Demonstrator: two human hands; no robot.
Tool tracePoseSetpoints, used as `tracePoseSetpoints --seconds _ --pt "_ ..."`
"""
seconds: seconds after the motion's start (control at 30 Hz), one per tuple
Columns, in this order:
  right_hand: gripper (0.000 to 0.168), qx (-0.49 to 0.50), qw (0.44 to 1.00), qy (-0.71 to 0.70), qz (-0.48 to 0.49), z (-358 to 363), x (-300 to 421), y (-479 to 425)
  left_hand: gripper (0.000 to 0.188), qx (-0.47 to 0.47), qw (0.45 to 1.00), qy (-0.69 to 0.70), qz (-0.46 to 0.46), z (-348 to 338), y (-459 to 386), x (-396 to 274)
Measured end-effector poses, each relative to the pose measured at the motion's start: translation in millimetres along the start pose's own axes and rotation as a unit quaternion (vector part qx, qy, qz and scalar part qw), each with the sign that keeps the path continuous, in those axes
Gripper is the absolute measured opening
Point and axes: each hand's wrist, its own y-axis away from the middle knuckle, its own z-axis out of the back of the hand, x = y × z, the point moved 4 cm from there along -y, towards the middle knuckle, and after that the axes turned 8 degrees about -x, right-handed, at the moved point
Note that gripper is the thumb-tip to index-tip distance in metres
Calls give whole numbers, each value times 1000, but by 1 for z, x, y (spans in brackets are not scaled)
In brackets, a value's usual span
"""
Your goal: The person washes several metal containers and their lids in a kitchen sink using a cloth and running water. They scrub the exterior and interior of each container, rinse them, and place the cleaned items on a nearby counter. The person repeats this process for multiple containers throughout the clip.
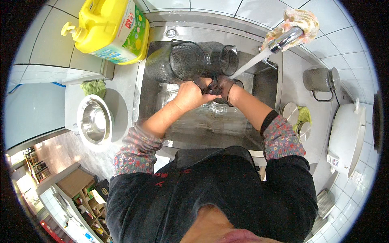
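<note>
Over the sink, my left hand (192, 92) is closed around the dark handle side of a tinted glass jug (216, 88). My right hand (234, 93) reaches into the jug's mouth, its fingers blurred behind the dark glass. Water from the chrome faucet (285, 40) streams down onto the jug. Just behind my hands, a large textured dark glass jug (185, 62) lies on its side. Beside it is another tinted jug (228, 59), its round mouth facing right. Both rest in the steel sink (264, 82), where water covers the bottom.
At the back left stands a yellow detergent jug (121, 33) with a pump. A steel bowl (94, 120) and a green cloth (93, 88) sit on the left counter. On the right are a lidded glass jug (317, 79), round metal lids (290, 113) and a white appliance (346, 136). A rag (307, 22) wraps the faucet.
</note>
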Motion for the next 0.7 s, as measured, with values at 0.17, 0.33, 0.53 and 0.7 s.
tracePoseSetpoints --seconds 0.17,0.33,0.53,0.7 --pt "27 62 997 30 20 -15 9 4 45 52 998 -26 26 9 -12 4" --pt "26 123 992 25 27 -31 8 -4 47 155 987 40 18 14 -43 8" --pt "25 66 998 -19 3 -19 5 -3 48 171 982 -84 -9 23 -42 -17" --pt "24 -5 998 -60 -23 -6 9 5 52 106 985 -109 -76 18 -28 -8"
